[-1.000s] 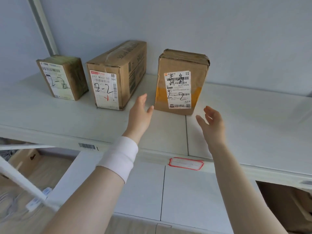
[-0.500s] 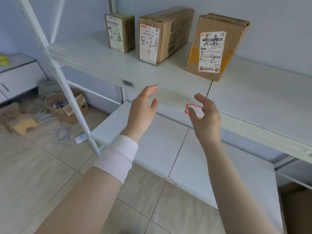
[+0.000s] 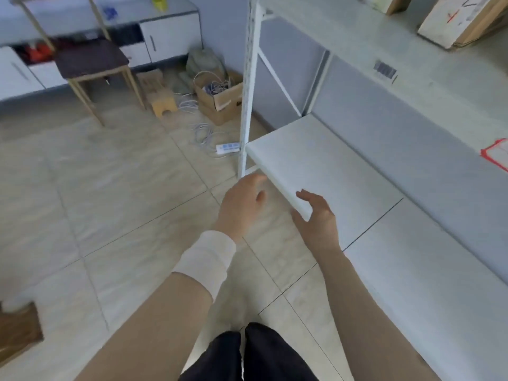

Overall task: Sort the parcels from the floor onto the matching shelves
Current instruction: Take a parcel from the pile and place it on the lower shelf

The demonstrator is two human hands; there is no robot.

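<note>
Cardboard parcels sit on the upper shelf, far right; the left hand and right hand, loosely spread, hold nothing, so more fetching likely remains.

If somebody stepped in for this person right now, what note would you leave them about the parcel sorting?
Left hand: open, empty, above the floor beside a corner of the lower shelf.
Right hand: open, empty, over that shelf's front edge.
Parcels: a labelled parcel and the corner of another parcel show on the upper shelf.
Done: those are shelved.
Left: the brown item on the floor, lower left, may be a parcel; too blurred to tell.
</note>
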